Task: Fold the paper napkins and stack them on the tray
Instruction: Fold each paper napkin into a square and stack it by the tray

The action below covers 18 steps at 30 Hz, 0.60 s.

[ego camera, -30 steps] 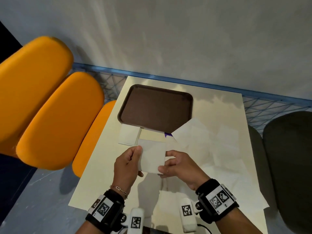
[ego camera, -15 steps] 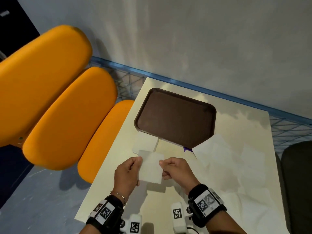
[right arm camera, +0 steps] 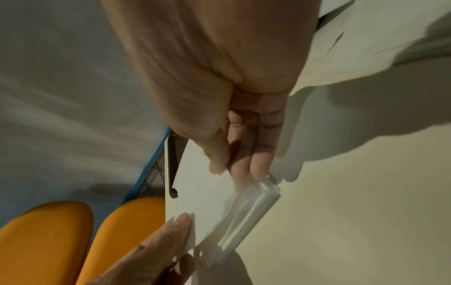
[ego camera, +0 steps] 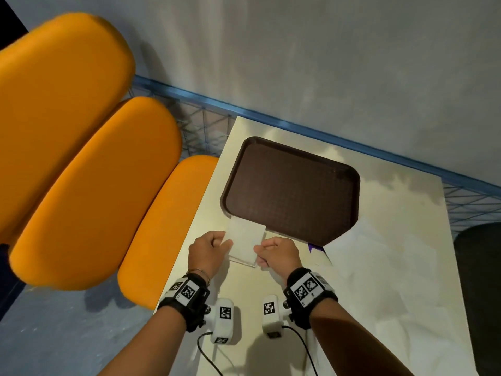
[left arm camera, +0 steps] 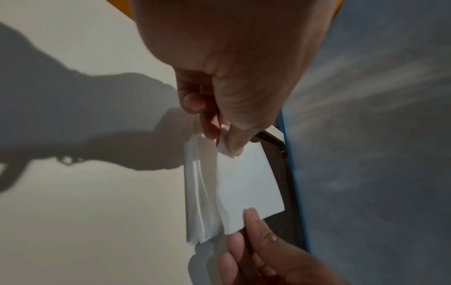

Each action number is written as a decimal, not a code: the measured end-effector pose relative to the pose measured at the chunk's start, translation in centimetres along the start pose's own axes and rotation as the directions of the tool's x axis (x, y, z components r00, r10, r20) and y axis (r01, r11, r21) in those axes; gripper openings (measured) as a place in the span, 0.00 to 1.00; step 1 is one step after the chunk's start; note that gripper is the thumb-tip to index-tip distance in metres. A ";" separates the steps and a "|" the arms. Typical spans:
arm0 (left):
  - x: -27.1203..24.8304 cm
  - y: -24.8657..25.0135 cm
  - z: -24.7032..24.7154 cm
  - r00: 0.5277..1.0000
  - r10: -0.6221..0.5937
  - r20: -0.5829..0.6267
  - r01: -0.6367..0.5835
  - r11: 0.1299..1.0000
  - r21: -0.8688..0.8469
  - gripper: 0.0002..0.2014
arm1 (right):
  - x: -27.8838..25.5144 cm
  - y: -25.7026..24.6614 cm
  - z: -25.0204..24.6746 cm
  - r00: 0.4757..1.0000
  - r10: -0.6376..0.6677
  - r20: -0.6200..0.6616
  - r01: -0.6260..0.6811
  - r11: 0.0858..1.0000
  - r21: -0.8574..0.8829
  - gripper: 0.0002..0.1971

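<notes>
Folded white paper napkin [ego camera: 245,244], a small square of several layers, held between both hands just above the cream-coloured surface [ego camera: 379,202], close to the near left corner of the tray. Its far edge lies at the rim of the dark brown rectangular plastic tray [ego camera: 292,188]; whether a second folded napkin lies beneath it cannot be told. The left hand [ego camera: 207,252] pinches the napkin's left edge, thumb on top and fingers curled under. In the left wrist view the thumb and forefinger of this hand [left arm camera: 231,108] close on one corner, and the layered edges of the napkin [left arm camera: 246,185] fan out below. The right hand [ego camera: 276,253] pinches the right edge in the same way. In the right wrist view its fingers [right arm camera: 246,138] lie along the napkin [right arm camera: 207,198], whose stacked folds show at the lower right.

The tray's inside holds nothing. Loose unfolded white paper napkins [ego camera: 385,267] are spread on the surface to the right of the hands, one corner overlapping the tray's near right rim. Orange padded seat cushions [ego camera: 89,191] stand left of the surface.
</notes>
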State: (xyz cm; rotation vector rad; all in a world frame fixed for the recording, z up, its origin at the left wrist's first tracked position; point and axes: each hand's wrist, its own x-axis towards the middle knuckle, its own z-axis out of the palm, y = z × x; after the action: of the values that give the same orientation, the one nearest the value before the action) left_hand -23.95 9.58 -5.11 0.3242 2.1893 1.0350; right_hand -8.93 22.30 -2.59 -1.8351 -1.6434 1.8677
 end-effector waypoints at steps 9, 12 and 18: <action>0.8 -1.1 0.5 1.000 0.018 -0.005 -0.017 0.988 0.155 0.07 | 1.4 1.6 1.2 0.996 -0.012 -0.091 0.001 0.992 -0.124 0.07; 0.6 -1.4 0.4 1.000 0.027 0.006 -0.027 0.984 0.174 0.10 | 1.4 1.8 1.3 0.996 -0.014 -0.089 0.001 0.990 -0.140 0.08; 0.1 -1.1 0.7 0.999 0.029 -0.031 -0.023 0.983 0.180 0.13 | 1.8 2.3 1.1 0.994 -0.046 -0.096 0.028 0.983 -0.180 0.12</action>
State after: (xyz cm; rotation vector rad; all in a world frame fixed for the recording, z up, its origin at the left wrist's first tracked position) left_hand -23.48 9.34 -6.33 0.4204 2.3192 0.8638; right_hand -8.85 21.81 -5.68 -1.9128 -1.8498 1.6331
